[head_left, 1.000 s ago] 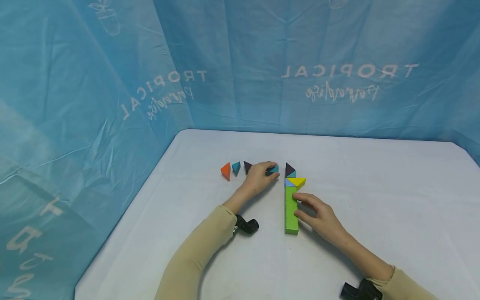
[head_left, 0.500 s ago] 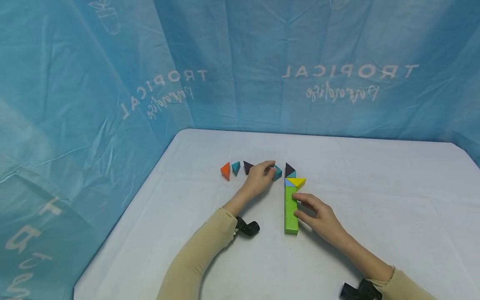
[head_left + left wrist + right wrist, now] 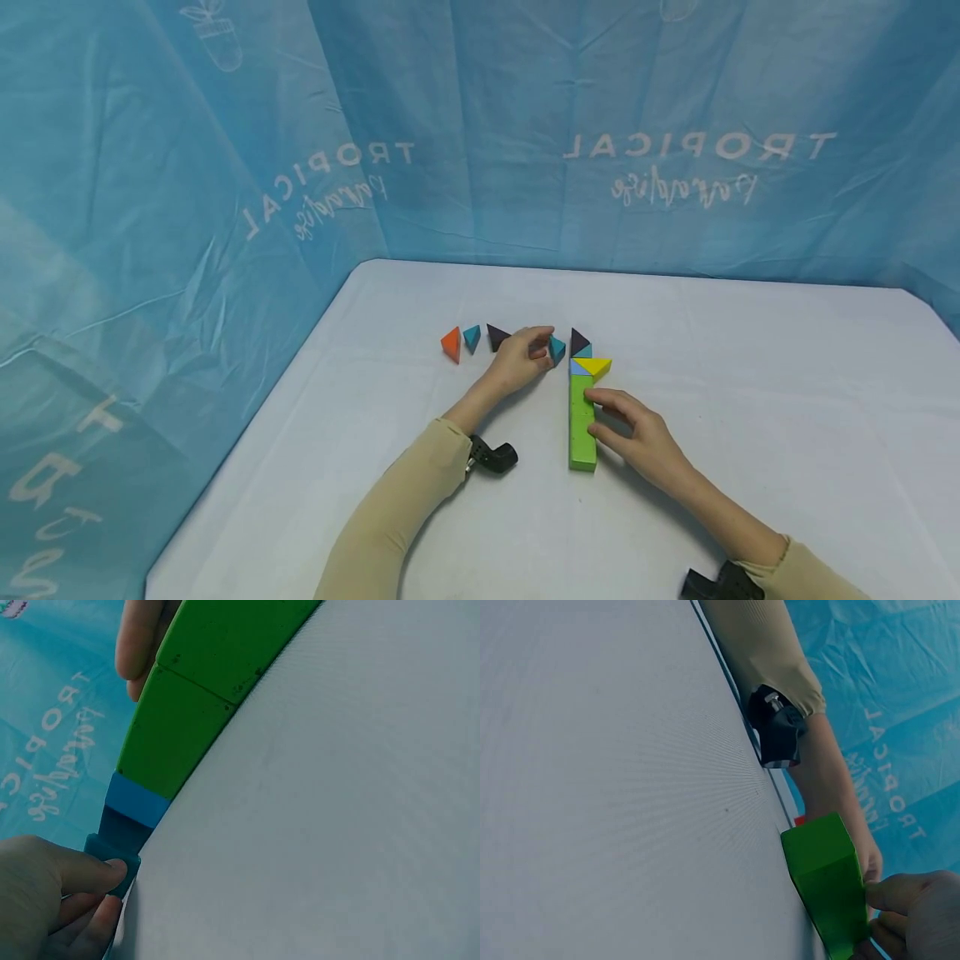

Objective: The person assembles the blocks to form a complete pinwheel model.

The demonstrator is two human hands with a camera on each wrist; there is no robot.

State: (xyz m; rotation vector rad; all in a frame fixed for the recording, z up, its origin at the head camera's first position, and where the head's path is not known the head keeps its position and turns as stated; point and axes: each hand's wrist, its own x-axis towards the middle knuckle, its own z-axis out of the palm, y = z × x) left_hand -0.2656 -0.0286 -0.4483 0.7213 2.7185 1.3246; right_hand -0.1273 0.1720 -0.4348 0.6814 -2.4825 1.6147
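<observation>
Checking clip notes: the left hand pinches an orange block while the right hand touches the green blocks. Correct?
One slip: the left hand pinches a teal block, not orange, as the left wrist view shows. The right hand touches the green blocks.

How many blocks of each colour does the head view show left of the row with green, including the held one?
Orange block: 1
Teal: 2, loose teal block and held teal block in the left hand
Dark block: 1
Total: 4

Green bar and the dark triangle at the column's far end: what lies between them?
In the head view, a light blue piece and a yellow piece come after the green bar, then a teal piece next to the dark triangle.
</observation>
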